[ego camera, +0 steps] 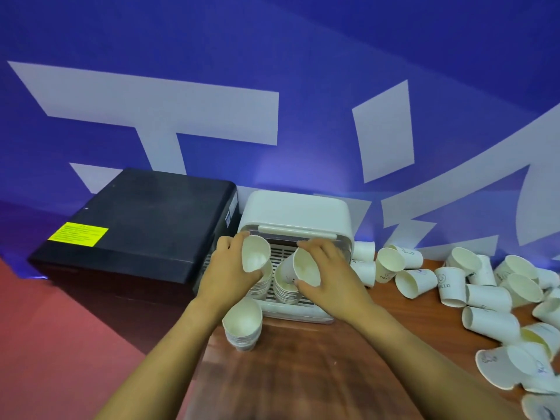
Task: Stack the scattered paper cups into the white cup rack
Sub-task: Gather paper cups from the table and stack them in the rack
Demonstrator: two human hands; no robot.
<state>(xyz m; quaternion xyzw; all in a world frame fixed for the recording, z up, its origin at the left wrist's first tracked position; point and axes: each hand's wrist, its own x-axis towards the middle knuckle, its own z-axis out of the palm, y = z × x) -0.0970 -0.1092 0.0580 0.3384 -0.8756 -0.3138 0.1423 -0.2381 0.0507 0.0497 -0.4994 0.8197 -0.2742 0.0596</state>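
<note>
Each hand grips one paper cup over the white cup rack [295, 219] (lid up) — left hand [231, 268] one cup [255, 257], right hand [328, 275] another [300, 269].

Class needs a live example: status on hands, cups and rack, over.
Left hand grips a cup; right hand grips another cup. Both over stacks in white rack. Spare stack outside; loose cups right. Nothing blocking.
</note>
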